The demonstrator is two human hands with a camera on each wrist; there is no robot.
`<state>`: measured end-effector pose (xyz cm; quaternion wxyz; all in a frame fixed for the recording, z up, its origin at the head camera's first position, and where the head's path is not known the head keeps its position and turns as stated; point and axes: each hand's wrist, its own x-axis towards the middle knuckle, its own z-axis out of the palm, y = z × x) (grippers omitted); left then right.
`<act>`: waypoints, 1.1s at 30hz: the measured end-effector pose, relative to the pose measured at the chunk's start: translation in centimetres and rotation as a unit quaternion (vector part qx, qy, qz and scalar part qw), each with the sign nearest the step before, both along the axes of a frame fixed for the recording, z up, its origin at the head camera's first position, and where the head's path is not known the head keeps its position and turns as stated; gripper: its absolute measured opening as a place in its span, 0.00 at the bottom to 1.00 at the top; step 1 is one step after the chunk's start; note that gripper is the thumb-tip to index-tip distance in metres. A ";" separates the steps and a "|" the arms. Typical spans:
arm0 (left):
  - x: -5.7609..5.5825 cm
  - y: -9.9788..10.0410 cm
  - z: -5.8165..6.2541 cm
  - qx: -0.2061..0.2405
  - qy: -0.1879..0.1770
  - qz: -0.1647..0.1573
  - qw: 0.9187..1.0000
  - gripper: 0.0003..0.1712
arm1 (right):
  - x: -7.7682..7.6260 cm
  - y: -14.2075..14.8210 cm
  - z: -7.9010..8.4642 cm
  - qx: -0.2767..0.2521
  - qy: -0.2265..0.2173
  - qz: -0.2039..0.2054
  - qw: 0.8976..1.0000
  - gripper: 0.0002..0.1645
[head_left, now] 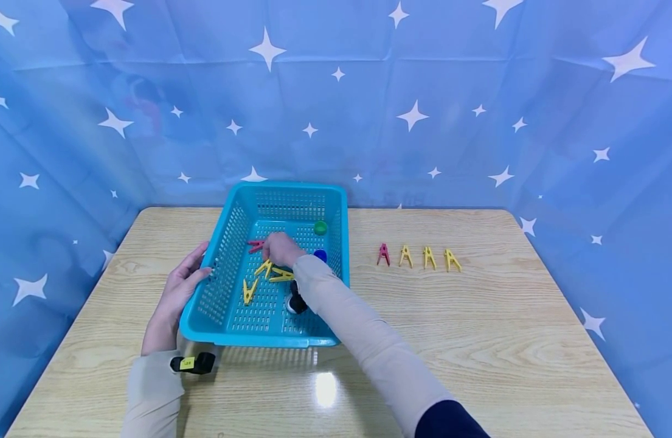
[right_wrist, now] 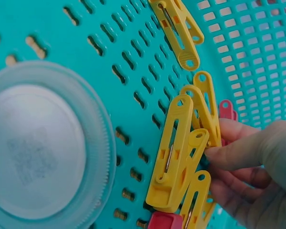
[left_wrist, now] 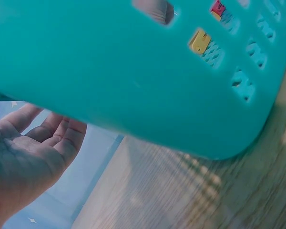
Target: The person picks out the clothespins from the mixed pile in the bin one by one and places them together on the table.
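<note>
A blue plastic basket [head_left: 248,338] stands on the table. My left hand [head_left: 179,286] grips its left rim, thumb over the edge and fingers along the outer wall; the left wrist view shows this hand [left_wrist: 35,148] beside the wall. My right hand [right_wrist: 257,167] is inside the basket, thumb and fingertips pinching a yellow clothespin [right_wrist: 207,107] in a small cluster. Other yellow clothespins [right_wrist: 170,157] lie close by, with a red clothespin [right_wrist: 227,109] just behind the fingers. In the head view, another yellow clothespin [head_left: 250,291] lies nearer the basket's front.
A round clear container [right_wrist: 97,143] with a pale disc, a green round object [head_left: 320,228] and a blue one [head_left: 320,255] are also in the basket. To its right, a red clothespin [head_left: 384,254] and several yellow clothespins [head_left: 429,257] form a row on the table [head_left: 505,340].
</note>
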<state>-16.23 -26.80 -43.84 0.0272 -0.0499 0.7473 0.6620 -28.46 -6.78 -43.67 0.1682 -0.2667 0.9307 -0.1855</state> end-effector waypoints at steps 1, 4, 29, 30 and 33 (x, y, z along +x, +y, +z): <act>0.0 0.0 0.0 0.001 0.000 0.001 1.000 0.34 | 0.0 0.0 0.0 0.002 0.001 -0.002 1.000 0.17; 0.0 0.1 0.0 0.008 0.004 0.003 1.000 0.33 | 0.1 0.1 0.2 -0.003 -0.001 -0.017 1.000 0.15; 0.0 0.2 0.1 0.001 0.007 0.002 1.000 0.33 | 1.1 -0.9 0.0 0.023 0.004 -0.078 0.997 0.23; 0.0 0.2 0.1 0.001 0.006 0.003 1.000 0.33 | 1.1 -0.9 0.0 0.025 0.005 -0.073 0.997 0.22; 0.0 0.2 0.0 0.002 0.001 0.003 1.000 0.33 | 1.1 -1.0 -0.1 0.029 0.006 -0.063 0.998 0.20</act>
